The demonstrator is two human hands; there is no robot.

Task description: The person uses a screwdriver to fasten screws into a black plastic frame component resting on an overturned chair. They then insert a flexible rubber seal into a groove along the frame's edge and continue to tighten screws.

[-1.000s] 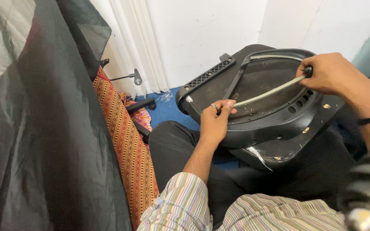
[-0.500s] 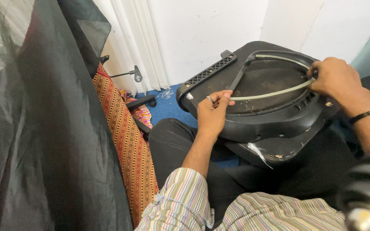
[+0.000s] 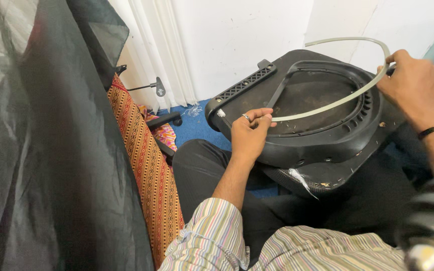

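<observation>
A black plastic chair seat frame (image 3: 327,145) rests upside down on my lap. A long pale grey-green strip (image 3: 327,103) runs across its hollow middle and curls up over the far rim. My left hand (image 3: 249,134), with a ring on one finger, pinches the strip's near end at the frame's left edge. My right hand (image 3: 412,83), with a dark band on the wrist, grips the strip at the frame's far right rim, where it bends upward into a loop.
A dark sheer fabric (image 3: 51,150) fills the left side. Beside it lies an orange patterned cushion (image 3: 149,170). A black chair lever part (image 3: 159,90) and white curtain (image 3: 151,55) stand by the white wall. Blue floor (image 3: 197,128) shows beneath.
The strip has come further out of the frame: its far part now arcs up above the rim. My right hand moved right and the frame tilted slightly.
</observation>
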